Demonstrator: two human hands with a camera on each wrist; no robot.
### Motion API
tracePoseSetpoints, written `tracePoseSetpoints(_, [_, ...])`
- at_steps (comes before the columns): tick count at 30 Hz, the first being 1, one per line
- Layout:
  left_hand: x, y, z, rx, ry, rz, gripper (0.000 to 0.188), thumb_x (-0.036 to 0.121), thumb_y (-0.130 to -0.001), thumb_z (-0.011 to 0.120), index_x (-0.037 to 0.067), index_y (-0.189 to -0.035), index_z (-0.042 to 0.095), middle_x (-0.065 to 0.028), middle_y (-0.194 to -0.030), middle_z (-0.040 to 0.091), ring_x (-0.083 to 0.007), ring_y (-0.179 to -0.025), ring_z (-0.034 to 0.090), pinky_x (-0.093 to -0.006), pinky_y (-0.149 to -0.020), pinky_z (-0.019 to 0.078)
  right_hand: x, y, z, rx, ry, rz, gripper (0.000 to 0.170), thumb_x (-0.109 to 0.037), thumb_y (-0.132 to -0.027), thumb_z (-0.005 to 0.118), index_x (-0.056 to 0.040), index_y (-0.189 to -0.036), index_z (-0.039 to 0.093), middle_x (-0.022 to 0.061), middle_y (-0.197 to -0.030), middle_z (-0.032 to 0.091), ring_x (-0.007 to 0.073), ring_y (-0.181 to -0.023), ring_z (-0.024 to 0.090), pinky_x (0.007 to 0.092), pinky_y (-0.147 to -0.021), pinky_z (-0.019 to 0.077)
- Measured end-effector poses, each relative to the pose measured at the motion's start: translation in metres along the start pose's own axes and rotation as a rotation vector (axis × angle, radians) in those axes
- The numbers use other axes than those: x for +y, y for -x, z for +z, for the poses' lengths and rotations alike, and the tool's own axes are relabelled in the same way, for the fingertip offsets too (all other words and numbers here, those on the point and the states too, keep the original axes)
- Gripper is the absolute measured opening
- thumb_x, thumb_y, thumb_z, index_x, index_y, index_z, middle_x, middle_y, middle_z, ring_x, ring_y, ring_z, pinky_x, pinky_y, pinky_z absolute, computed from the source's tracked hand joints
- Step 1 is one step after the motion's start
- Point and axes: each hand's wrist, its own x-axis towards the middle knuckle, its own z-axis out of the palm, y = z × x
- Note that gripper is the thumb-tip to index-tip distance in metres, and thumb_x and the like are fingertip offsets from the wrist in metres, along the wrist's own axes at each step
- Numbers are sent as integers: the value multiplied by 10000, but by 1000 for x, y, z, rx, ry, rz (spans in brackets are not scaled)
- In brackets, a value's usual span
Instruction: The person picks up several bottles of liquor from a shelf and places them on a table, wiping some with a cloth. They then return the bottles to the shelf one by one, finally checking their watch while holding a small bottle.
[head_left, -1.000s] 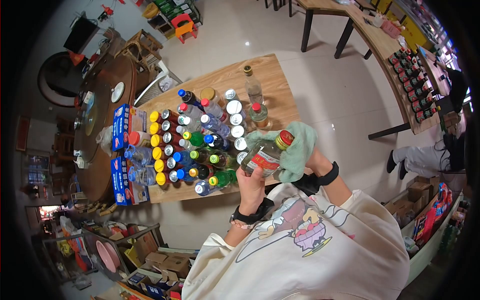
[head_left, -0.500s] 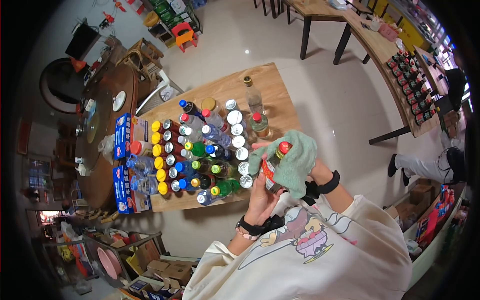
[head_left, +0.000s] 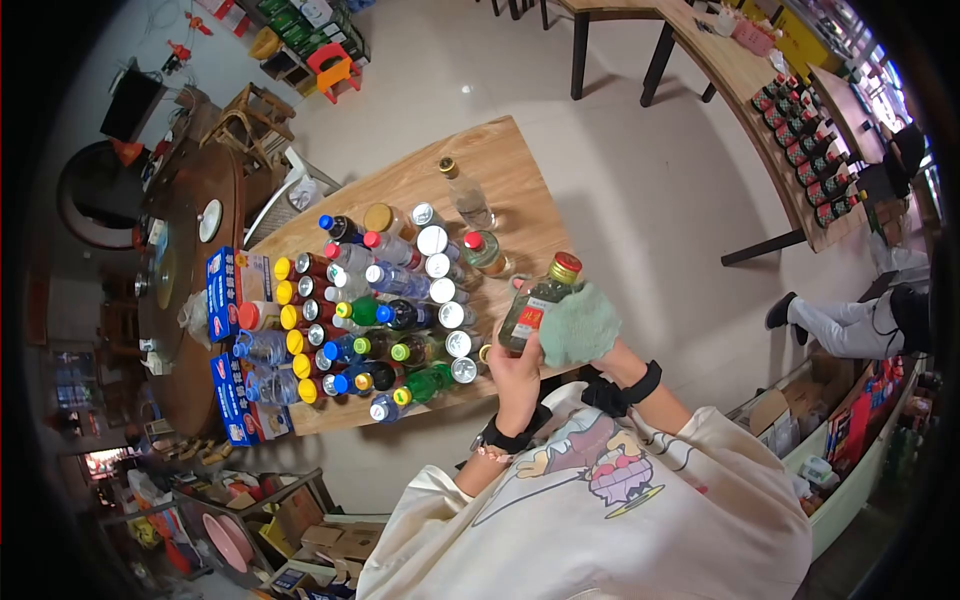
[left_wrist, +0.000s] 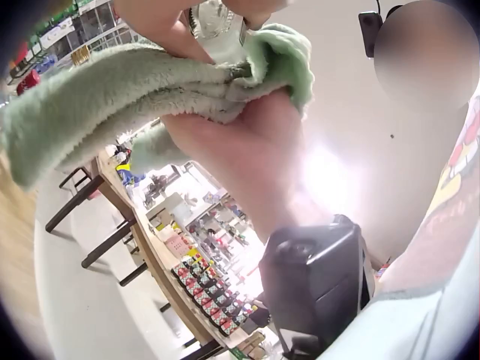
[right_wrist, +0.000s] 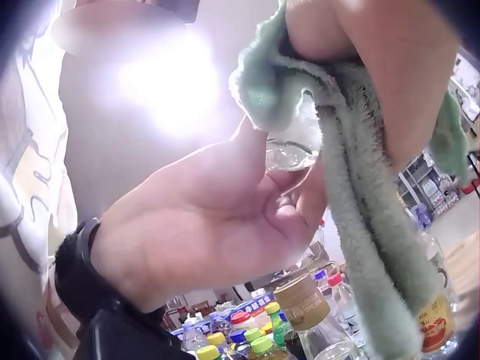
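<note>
The left hand grips a red-labelled glass bottle, raised near the corner of the wooden table, beside silver-topped cans. The right hand holds a fuzzy green cloth against the bottle; its fingers are partly hidden, seemingly curled into the cloth.

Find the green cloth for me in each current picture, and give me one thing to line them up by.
Head: the green cloth is just right of centre.
Left wrist: the green cloth stretches across the upper left.
Right wrist: the green cloth runs from top to bottom, mostly right of centre.
Shared landmark: the cream shirt, bottom in head, right edge in left wrist, left edge in right wrist.
</note>
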Motion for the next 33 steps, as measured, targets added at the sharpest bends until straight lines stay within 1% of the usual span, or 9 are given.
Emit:
tracePoseSetpoints(5, [38,-26,-4,-44,-753,172,348,153,-750,746,32,-1046,609,-67,-995,525,-129,-780,551,-261,-616,463,-38,-27,-21,-222,240,14,425,-164,-859,622,-44,-1242,484,66,-1153,570,168,-1074,533,303,-933,427])
tracePoseSetpoints(9, [89,-50,11,-57,-672,200,322,87,-790,671,36,-1098,592,-63,-1068,525,-70,-777,493,-187,-606,410,-54,-51,-25,-445,393,32,426,-159,-850,632,-43,-1235,491,69,-1170,561,176,-1075,532,310,-938,422])
tracePoseSetpoints(14, [98,-82,16,-222,-849,163,115,53,-685,744,-4,-752,670,4,-653,542,-60,-601,470,-197,-549,366,-40,-79,-21,-641,433,8,447,-188,-821,673,-47,-1211,506,73,-1184,553,172,-1074,526,327,-942,413])
tracePoseSetpoints(17, [112,-81,22,-107,-887,185,114,27,-678,736,-13,-757,664,0,-687,536,-50,-611,472,-194,-540,364,-42,-93,-8,-559,206,307,419,-202,-808,689,-44,-1160,526,60,-1163,560,147,-1054,524,310,-909,435])
tracePoseSetpoints(21, [109,-81,13,86,-833,350,113,-39,-695,709,-17,-760,620,9,-746,497,-42,-637,492,-175,-552,385,-29,-101,-26,-514,179,190,342,-177,-816,676,-46,-1101,539,53,-1116,578,122,-994,542,288,-836,472])
tracePoseSetpoints(24, [108,-83,12,141,-937,423,138,-15,-695,730,-8,-778,621,3,-779,501,-42,-653,502,-181,-545,405,8,-109,-57,-433,-190,776,249,-195,-869,621,-74,-1081,573,44,-1016,629,131,-907,598,324,-780,511])
tracePoseSetpoints(25, [105,-86,12,141,-944,427,138,-15,-695,730,-8,-778,621,3,-779,501,-42,-653,502,-181,-545,405,11,-111,-56,-438,-196,771,249,-195,-869,621,-74,-1081,573,44,-1016,629,131,-907,598,324,-780,511])
tracePoseSetpoints(27, [95,-90,14,-9,-882,418,170,26,-691,759,4,-795,626,-6,-789,501,-52,-640,502,-192,-523,414,20,-109,-53,-295,-663,1045,246,-258,-887,598,-89,-1065,586,39,-1030,632,153,-906,606,352,-798,512])
tracePoseSetpoints(33, [73,-110,5,-375,-1165,447,231,73,-655,793,27,-801,621,-43,-775,518,-135,-613,554,-245,-564,474,16,-119,-53,-228,-543,971,181,-192,-919,542,-87,-1060,586,46,-1038,628,170,-863,611,367,-816,511])
